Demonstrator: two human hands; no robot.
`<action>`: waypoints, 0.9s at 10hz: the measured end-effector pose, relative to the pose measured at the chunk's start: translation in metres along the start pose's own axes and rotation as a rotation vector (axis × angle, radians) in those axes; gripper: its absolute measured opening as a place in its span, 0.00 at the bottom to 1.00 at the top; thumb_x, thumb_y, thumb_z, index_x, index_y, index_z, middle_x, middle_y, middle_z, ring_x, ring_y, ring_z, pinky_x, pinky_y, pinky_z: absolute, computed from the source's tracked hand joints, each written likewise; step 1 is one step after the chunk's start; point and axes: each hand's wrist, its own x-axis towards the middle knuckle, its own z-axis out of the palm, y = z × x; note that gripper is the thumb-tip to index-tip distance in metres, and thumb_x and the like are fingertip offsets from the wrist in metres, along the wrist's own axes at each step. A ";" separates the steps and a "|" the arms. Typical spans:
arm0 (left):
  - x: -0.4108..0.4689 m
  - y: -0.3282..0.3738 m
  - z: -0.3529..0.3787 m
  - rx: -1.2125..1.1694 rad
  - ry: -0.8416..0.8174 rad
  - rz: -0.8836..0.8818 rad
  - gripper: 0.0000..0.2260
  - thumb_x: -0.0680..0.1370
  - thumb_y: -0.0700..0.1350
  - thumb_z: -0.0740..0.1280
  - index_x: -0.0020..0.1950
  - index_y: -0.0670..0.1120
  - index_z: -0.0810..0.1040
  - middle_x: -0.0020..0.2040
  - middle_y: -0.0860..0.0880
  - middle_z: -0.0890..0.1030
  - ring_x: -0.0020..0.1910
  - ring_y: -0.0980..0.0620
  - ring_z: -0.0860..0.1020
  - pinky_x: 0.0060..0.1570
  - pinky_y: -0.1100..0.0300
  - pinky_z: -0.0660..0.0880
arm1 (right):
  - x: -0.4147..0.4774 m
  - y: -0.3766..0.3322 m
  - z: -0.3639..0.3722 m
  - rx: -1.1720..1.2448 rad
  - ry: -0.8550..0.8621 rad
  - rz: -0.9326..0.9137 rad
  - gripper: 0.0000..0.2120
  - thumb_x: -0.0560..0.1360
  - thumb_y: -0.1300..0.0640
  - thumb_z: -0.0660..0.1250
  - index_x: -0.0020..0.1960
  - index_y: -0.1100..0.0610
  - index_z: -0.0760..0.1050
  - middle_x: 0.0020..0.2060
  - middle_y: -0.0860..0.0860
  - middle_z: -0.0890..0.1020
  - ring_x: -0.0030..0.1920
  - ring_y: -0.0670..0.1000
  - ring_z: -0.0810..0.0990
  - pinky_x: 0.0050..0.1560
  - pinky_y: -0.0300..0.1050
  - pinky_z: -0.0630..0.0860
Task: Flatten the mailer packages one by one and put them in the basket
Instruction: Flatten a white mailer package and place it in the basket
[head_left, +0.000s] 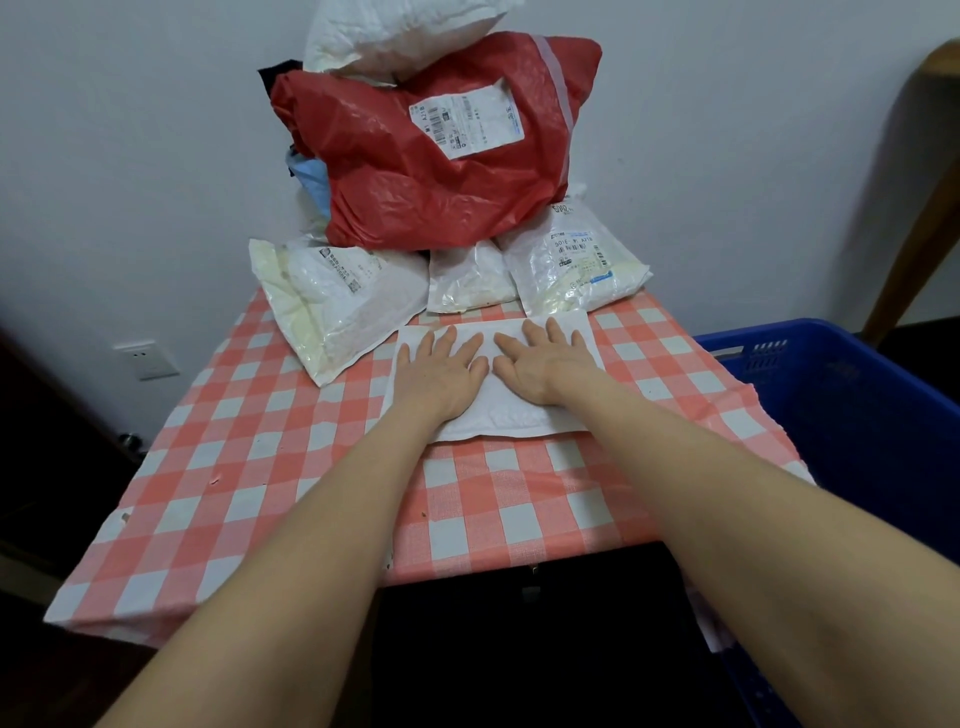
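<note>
A flat white mailer (498, 415) lies in the middle of the table with the red-and-white checked cloth (291, 467). My left hand (441, 371) and my right hand (540, 361) press on it side by side, palms down, fingers straight. Behind it, several puffy mailers are heaped against the wall: a big red one (415, 171) with a label, a white one (395, 31) on top, and three white ones (332, 306) (470, 280) (576, 265) at the bottom. The blue basket (841, 395) stands to the right of the table.
A wooden leg (914, 218) leans by the wall at the far right. A wall socket (145, 358) sits low on the left. The table's front edge is close to me, with dark floor on the left and below it.
</note>
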 end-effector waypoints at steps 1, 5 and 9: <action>0.000 0.000 -0.001 -0.012 0.001 0.005 0.23 0.82 0.57 0.42 0.78 0.59 0.49 0.79 0.51 0.48 0.78 0.47 0.45 0.74 0.43 0.41 | 0.000 0.001 -0.001 0.018 -0.004 -0.007 0.26 0.81 0.42 0.42 0.78 0.43 0.46 0.78 0.52 0.44 0.77 0.58 0.40 0.74 0.61 0.39; -0.009 -0.002 -0.037 -0.143 0.066 -0.172 0.22 0.81 0.52 0.51 0.73 0.45 0.62 0.70 0.40 0.63 0.67 0.37 0.68 0.64 0.46 0.66 | -0.021 0.038 -0.031 0.282 0.279 0.246 0.21 0.77 0.55 0.60 0.70 0.55 0.67 0.68 0.56 0.65 0.66 0.59 0.68 0.61 0.51 0.69; -0.024 0.009 -0.056 -0.151 0.011 -0.330 0.27 0.80 0.54 0.56 0.75 0.41 0.57 0.73 0.40 0.58 0.71 0.39 0.63 0.65 0.48 0.65 | -0.043 0.053 -0.035 0.498 0.117 0.323 0.20 0.78 0.50 0.63 0.64 0.63 0.71 0.61 0.57 0.77 0.50 0.57 0.76 0.48 0.46 0.71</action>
